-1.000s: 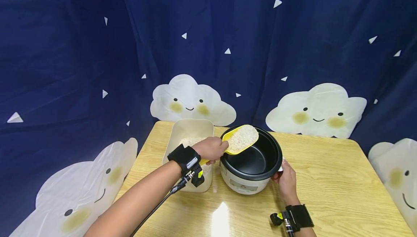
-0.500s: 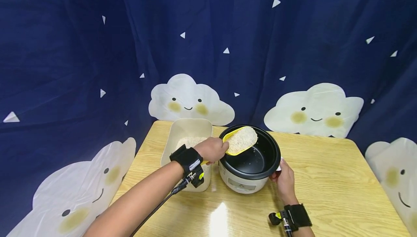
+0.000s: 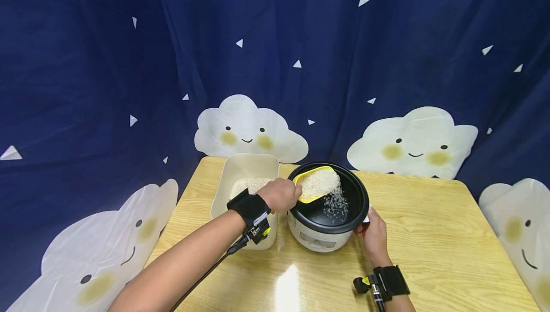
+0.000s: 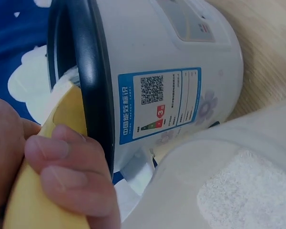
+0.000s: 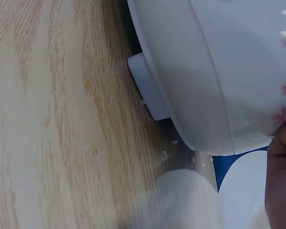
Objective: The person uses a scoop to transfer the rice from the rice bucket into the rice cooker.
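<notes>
My left hand (image 3: 281, 195) grips a yellow scoop (image 4: 35, 202) heaped with white rice (image 3: 319, 183). The scoop is tipped over the mouth of a white rice cooker (image 3: 320, 241) with a black rim and dark inside, and grains (image 3: 336, 204) spill off its front edge into the pot. At the cooker's right side, my right hand (image 3: 375, 233) holds the white side handle. In the right wrist view that hand shows only partly, its fingers against the cooker's lower wall (image 5: 205, 81). A label (image 4: 157, 105) faces the left wrist camera.
Left of the cooker stands a cream bin (image 3: 234, 171) with rice (image 3: 247, 185) in it, under my left wrist. A few loose grains (image 5: 164, 155) lie on the wooden table (image 3: 434, 235) beside the cooker. A dark blue curtain (image 3: 258, 26) hangs behind.
The scoop has tilted further over the pot, and rice now streams from its tip. The right hand has stayed at the cooker's handle.
</notes>
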Demonstrator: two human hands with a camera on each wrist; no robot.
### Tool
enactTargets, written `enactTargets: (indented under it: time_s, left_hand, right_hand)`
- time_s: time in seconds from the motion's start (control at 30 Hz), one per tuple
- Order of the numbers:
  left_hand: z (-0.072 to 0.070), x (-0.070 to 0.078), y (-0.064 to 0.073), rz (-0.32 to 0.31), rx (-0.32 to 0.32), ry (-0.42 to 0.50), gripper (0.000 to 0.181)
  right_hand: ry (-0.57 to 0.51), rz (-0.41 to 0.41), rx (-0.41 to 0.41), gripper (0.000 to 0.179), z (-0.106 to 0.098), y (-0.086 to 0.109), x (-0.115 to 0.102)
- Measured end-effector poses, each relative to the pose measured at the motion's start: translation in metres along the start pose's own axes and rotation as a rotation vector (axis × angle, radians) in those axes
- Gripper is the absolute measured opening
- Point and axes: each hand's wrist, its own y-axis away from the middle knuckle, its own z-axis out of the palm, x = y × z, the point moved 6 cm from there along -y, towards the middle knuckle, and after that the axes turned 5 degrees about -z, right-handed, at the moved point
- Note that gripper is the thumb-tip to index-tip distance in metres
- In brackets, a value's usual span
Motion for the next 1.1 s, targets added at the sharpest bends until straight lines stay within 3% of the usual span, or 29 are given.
enactTargets:
  time_s: [0.37,0.7,1.1]
  left_hand:
    - [-0.005,0.001,0.003,0.038,0.099,-0.134,0.063]
    - [-0.012,0.004,0.009,0.092,0.198,-0.182,0.062]
    - [-0.023,0.005,0.015,0.112,0.334,-0.217,0.058]
  right_hand:
    - [-0.046,0.012,0.005,0.05,0.001,-0.003,-0.001]
    - [-0.027,0.014,0.021,0.05,0.001,-0.001,-0.001]
    - [-0.026,0.008,0.025,0.05,0.001,-0.001,0.0]
